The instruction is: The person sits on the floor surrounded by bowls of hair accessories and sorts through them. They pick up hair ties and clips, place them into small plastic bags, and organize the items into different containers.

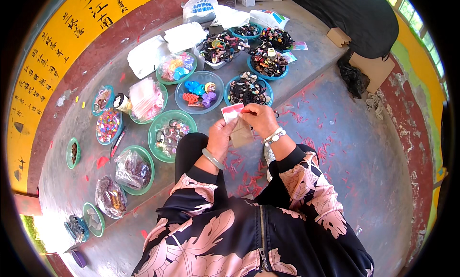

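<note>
Left hand (221, 136) and right hand (259, 120) together pinch a red-and-white card (231, 112) and a brown paper piece (242, 134); fingertips hide the card's right edge. Blue bowl of black hair ties (248, 91) at twelve o'clock.

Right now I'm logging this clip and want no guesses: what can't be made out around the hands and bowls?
Head view only:
- Small card: mostly hidden behind the left hand and right hand; its print is too small.
- Brown packet: its opening is covered by fingers.
- Dark items in the blue bowl: too small and tangled to tell apart.
- Bagged contents in the green bowl: blurred by plastic.
- Small bowl at the lower left: bent by the fisheye rim.
</note>
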The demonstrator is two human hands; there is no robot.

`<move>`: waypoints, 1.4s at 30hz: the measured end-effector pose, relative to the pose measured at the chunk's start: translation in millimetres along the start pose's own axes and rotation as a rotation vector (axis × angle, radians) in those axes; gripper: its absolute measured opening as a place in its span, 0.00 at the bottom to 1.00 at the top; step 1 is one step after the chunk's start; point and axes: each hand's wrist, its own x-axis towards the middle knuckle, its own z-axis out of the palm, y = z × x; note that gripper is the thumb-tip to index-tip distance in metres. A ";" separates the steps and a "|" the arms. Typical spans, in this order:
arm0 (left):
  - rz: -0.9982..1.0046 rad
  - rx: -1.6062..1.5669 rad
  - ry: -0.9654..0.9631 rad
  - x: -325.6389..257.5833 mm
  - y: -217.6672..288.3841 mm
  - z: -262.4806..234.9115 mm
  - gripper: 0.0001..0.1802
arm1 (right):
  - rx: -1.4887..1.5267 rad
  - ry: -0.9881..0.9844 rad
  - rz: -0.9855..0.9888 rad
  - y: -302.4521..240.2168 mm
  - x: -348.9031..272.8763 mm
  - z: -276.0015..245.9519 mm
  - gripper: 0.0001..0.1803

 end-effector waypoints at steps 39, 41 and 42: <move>0.145 0.170 0.002 -0.3 -8.5 -6.3 0.14 | 0.674 0.165 0.367 14.1 8.0 1.7 0.04; 0.142 0.171 -0.009 0.1 -9.1 -9.8 0.13 | 0.781 0.189 0.387 14.0 8.0 1.1 0.04; 0.138 0.170 -0.017 -0.2 -7.8 -9.0 0.13 | 0.807 0.213 0.402 14.4 8.1 1.1 0.05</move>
